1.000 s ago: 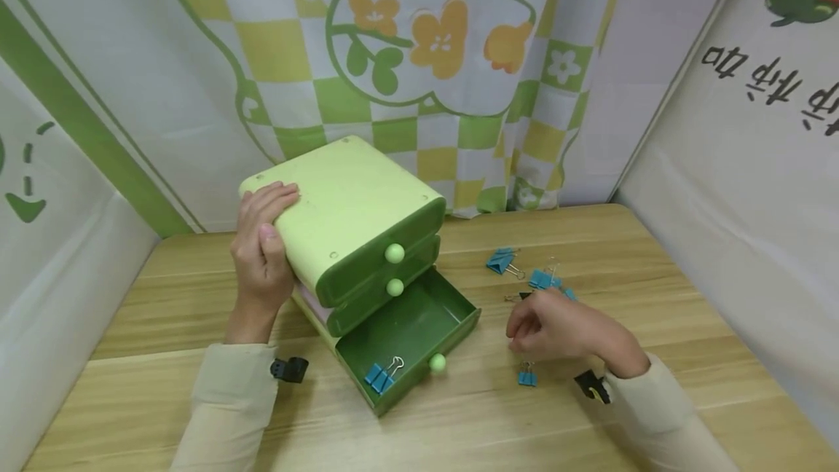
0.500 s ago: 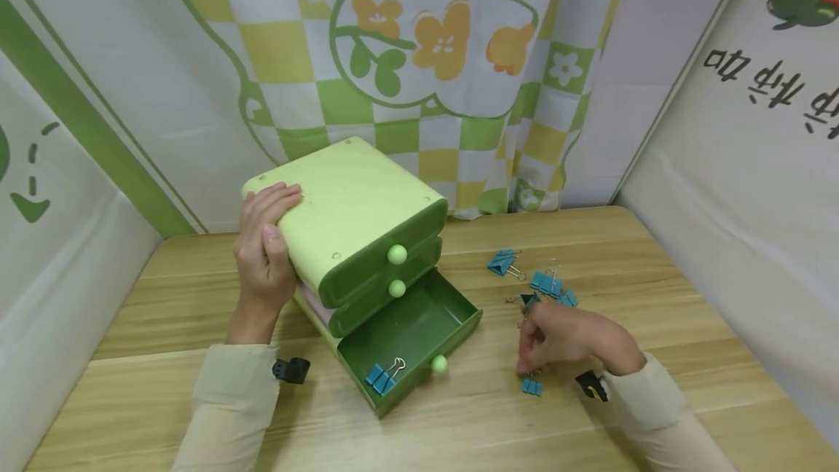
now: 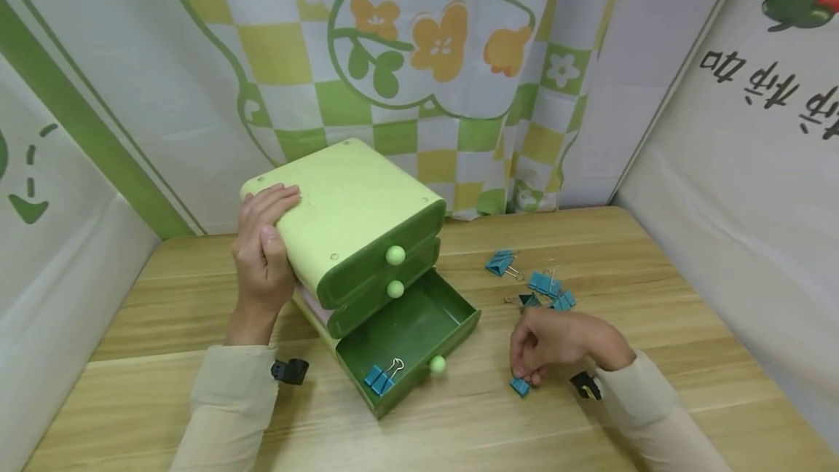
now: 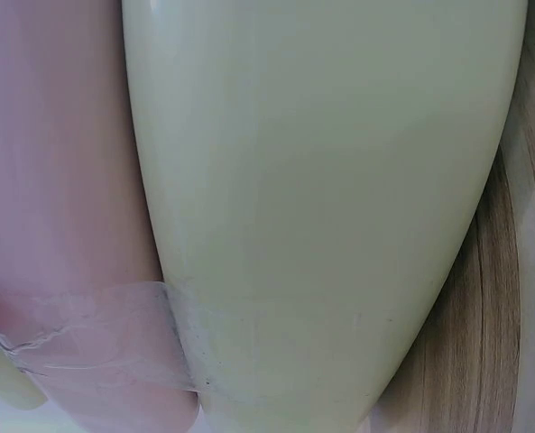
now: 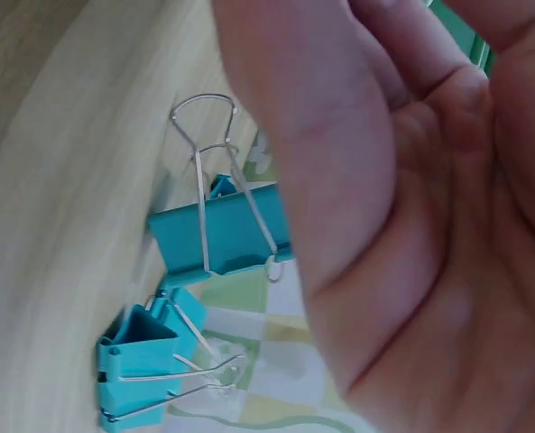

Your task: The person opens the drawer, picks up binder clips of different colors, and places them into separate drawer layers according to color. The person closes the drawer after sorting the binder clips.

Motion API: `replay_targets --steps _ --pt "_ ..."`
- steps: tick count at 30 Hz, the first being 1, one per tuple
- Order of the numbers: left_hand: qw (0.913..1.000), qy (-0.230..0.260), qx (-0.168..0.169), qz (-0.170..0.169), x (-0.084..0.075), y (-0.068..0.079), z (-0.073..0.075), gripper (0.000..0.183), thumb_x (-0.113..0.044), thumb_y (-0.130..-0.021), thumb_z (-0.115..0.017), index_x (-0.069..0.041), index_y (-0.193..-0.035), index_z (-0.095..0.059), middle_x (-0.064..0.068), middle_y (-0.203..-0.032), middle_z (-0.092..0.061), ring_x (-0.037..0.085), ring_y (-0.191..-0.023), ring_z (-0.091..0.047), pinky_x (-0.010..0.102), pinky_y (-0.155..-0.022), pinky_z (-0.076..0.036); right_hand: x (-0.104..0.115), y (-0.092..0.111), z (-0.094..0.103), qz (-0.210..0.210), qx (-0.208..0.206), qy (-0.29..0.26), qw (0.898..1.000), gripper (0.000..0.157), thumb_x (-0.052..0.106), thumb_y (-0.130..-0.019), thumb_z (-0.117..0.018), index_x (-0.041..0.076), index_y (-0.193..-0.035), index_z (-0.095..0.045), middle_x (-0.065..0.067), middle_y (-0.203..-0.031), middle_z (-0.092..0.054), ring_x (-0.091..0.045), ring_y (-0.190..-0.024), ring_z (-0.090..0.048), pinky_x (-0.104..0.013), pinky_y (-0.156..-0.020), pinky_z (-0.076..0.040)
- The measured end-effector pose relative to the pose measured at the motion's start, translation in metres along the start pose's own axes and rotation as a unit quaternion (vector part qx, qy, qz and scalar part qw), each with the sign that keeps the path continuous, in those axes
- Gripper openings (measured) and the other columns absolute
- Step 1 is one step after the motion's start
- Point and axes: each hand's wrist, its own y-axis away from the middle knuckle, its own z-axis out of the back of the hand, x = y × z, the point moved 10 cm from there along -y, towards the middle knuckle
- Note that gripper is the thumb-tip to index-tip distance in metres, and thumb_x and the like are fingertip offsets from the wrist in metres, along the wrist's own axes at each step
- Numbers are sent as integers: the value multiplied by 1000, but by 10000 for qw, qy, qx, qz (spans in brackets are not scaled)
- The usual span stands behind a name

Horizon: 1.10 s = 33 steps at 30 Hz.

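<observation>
My left hand rests on the left side and top edge of a light green drawer cabinet. The cabinet's lowest drawer is pulled out, with a blue binder clip in its front left corner. To the right of that drawer, my right hand pinches another blue binder clip low over the table. The handles of this clip are hidden by the fingers. Several more binder clips lie just behind the right hand; in the right wrist view one large clip shows beside the hand.
A wooden table carries everything. Its back edge meets a patterned curtain, and printed cloth walls stand at both sides. The two upper drawers, with round knobs, are pushed in. The cabinet's side fills most of the left wrist view.
My right hand has come down onto the nearest binder clip, taken hold of it and shifted it slightly left. My left hand and the cabinet look unmoved.
</observation>
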Motion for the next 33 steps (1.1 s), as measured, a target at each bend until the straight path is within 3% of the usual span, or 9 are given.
replay_targets --steps 3,9,13,20,28,33 --pt "10000 -5 31 22 0 0 -1 49 -18 -98 -36 9 -111 -75 28 -118 -75 35 -129 -65 58 -127 -32 1 -2 6 304 -86 -73 9995 26 -11 -91 -60 6 -87 -80 -3 -79 -77 -12 -67 -71 -30 -65 -64" --pt "10000 7 3 14 0 -1 -1 50 -18 -98 -35 10 -111 -74 29 -117 -75 34 -128 -66 58 -127 -32 2 -3 25 886 -318 -482 9944 12 3 -97 -68 1 -98 -79 -9 -86 -79 -11 -73 -74 -35 -72 -67" --pt "10000 17 -15 9 -1 -1 0 50 -18 -98 -35 10 -111 -75 29 -117 -75 35 -128 -66 59 -127 -32 8 -4 38 1152 -566 -439 9908 12 11 -99 -70 3 -101 -79 -10 -89 -79 -11 -76 -75 -40 -76 -67" --pt "10000 -21 6 38 -1 0 0 49 -16 -97 -35 10 -111 -75 29 -117 -75 35 -128 -66 59 -127 -32 31 -11 54 1291 -1137 -362 9844 13 13 -99 -71 3 -101 -79 -11 -90 -79 -16 -78 -76 -43 -76 -67" --pt "10000 -34 12 53 0 0 0 50 -16 -97 -35 9 -112 -75 29 -118 -75 34 -129 -66 59 -127 -31 57 -23 60 1368 -1505 -162 9790 8 15 -97 -74 11 -97 -81 -5 -85 -79 -33 -77 -75 -35 -70 -64" --pt "10000 -46 40 68 0 0 0 50 -17 -98 -35 9 -112 -75 28 -118 -75 34 -130 -65 59 -128 -31 71 -32 59 1383 -1665 -130 9762 8 13 -97 -74 9 -98 -81 -4 -85 -79 -29 -77 -75 -37 -73 -65"
